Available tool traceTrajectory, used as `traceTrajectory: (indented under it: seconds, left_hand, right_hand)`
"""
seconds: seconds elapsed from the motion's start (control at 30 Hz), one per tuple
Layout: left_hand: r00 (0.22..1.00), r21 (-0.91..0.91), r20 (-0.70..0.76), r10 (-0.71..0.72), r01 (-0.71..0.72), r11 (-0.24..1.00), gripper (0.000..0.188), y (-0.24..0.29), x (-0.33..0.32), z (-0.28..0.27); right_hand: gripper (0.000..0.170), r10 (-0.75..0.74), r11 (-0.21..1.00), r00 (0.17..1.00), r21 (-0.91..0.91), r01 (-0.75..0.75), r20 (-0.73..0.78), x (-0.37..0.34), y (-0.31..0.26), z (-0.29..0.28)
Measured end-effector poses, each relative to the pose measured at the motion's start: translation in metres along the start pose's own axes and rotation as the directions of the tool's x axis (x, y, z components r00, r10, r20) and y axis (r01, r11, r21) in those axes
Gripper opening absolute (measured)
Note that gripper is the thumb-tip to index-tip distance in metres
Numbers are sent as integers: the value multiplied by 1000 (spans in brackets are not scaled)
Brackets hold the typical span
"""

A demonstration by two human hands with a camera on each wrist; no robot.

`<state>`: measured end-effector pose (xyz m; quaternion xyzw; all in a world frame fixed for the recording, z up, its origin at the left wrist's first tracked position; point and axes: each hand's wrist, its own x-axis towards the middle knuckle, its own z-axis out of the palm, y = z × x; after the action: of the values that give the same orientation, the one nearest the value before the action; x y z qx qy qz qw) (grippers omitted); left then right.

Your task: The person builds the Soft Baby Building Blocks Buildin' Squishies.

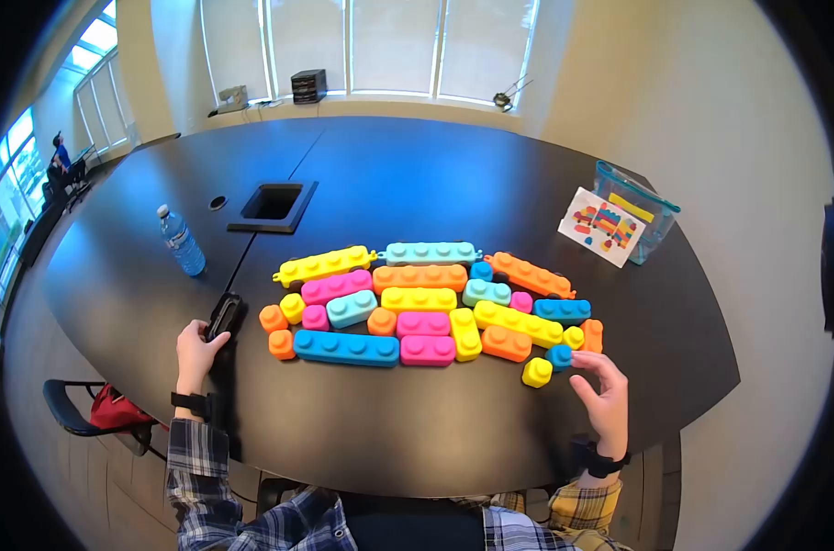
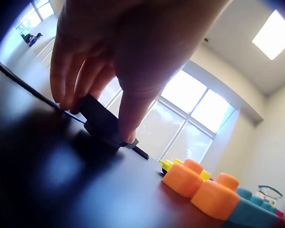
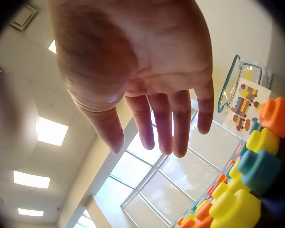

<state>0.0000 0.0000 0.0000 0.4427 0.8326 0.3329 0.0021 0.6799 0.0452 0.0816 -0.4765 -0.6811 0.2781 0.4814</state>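
My left hand [image 1: 199, 354] pinches a black oblong device [image 1: 224, 317] between thumb and fingers at the left of the table. In the left wrist view the device [image 2: 102, 118] is tilted close over the tabletop, beside a thin black cable. My right hand [image 1: 606, 399] hangs with loosely extended fingers and nothing in it, near a small blue block [image 1: 559, 356] and a small yellow block [image 1: 537, 372]. Between the hands lie rows of colourful toy building blocks, including a long blue block [image 1: 347, 348]. Yellow [image 1: 325, 264], teal [image 1: 430, 253] and orange [image 1: 530, 275] wheeled bases line the back.
A water bottle [image 1: 182, 241] stands at the left, near a square table opening [image 1: 274, 202]. Back right is a clear zip bag [image 1: 655, 220] with a picture card [image 1: 602, 227] in front. A red bag [image 1: 118, 409] rests on a chair at the left.
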Motion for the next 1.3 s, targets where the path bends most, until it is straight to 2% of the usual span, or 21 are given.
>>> traceTrajectory:
  seconds: [0.07, 0.1, 0.13, 0.2, 0.33, 0.43, 0.5, 0.63, 0.77, 0.83, 1.0, 1.07, 1.13, 1.17, 1.23, 1.27, 1.3]
  left_hand:
    - [999, 58, -14, 53, -52, 997, 50, -9, -1, 0]
    - [986, 80, -50, 159, -155, 985, 53, -21, -4, 3]
    - [974, 104, -67, 218, -210, 972, 53, -10, -10, -5]
    - [924, 143, -217, 315, -289, 947, 48, 22, -26, -18]
    - [939, -37, -160, 304, -313, 949, 35, 72, -66, -43]
    - [946, -91, -144, 289, -303, 949, 32, 98, -93, -46]
    - [916, -117, -202, 346, -373, 920, 27, 108, -106, -43]
    - [919, -187, -170, 355, -384, 904, 26, 115, -115, -37]
    - [905, -191, -143, 400, -422, 886, 29, 125, -107, -43]
    - [864, -170, -172, 472, -498, 850, 30, 134, -100, -50]
    - [831, -208, -234, 505, -550, 809, 35, 164, -58, -53]
    - [837, -215, -138, 529, -547, 809, 43, 175, -30, -47]
    - [749, -135, -31, 662, -660, 739, 49, 166, 9, -19]
    - [749, -134, -32, 662, -660, 740, 49, 162, 29, -2]
    - [672, -37, 270, 690, -709, 705, 55, 155, 62, 30]
    - [671, -40, 273, 689, -708, 705, 55, 154, 72, 42]
    - [676, -17, 388, 627, -674, 738, 56, 154, 82, 53]
  right_hand:
    - [35, -21, 989, 1000, -150, 21, -4, -6, -6, 6]
    - [35, -35, 979, 999, -203, 29, -26, -9, -8, 8]
    - [37, -79, 956, 996, -285, 65, -37, -10, -13, 10]
    - [40, -111, 931, 989, -358, 68, -101, -10, -8, 15]
    - [49, -118, 867, 983, -497, 31, -144, -13, -2, 18]
    - [51, -137, 859, 980, -510, 47, -140, -12, -4, 22]
    - [51, -151, 849, 980, -525, 62, -128, -11, -5, 26]
    - [52, -160, 837, 981, -542, 78, -106, -12, -7, 32]
    - [52, -157, 842, 983, -534, 80, -100, -13, -2, 29]
    - [52, -142, 839, 984, -541, 62, -108, -13, -1, 28]
    - [53, -135, 839, 987, -540, 69, -84, -12, 4, 30]
    - [53, -135, 848, 989, -524, 82, -65, -10, 1, 33]
    - [52, -140, 854, 989, -512, 95, -50, -4, -6, 35]
    - [52, -171, 830, 985, -542, 135, -17, -1, -11, 36]
    - [52, -196, 804, 981, -570, 170, 17, 9, -20, 40]
    - [52, -227, 810, 972, -545, 218, 52, 15, -26, 42]
    - [52, -260, 813, 962, -518, 265, 84, 21, -30, 45]
